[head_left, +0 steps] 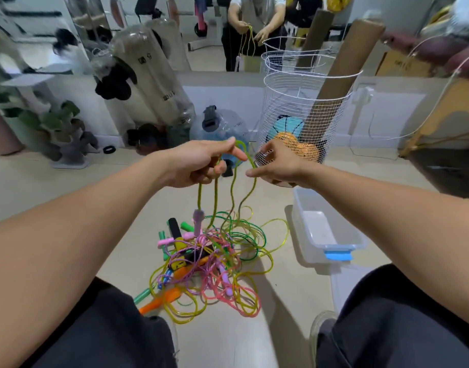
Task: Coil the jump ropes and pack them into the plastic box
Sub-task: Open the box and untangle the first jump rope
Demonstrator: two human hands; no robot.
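A yellow-green jump rope (232, 189) hangs in loops from both raised hands. My left hand (201, 163) holds several strands, its fingers curled round them. My right hand (278, 163) pinches the same rope a little to the right. One pink handle (198, 221) of this rope dangles just above the pile. On the floor between my knees lies a tangled pile of jump ropes (209, 264), yellow, green, pink and orange, with mixed handles. The clear plastic box (331, 245) stands open on the floor to the right of the pile, with nothing visible inside it.
A white wire basket (302, 107) with balls and cardboard tubes stands just behind my right hand. A big water bottle (222, 126) lies behind my left hand. A mirror on the wall shows my reflection (254, 25). A plant (50, 120) stands at the far left.
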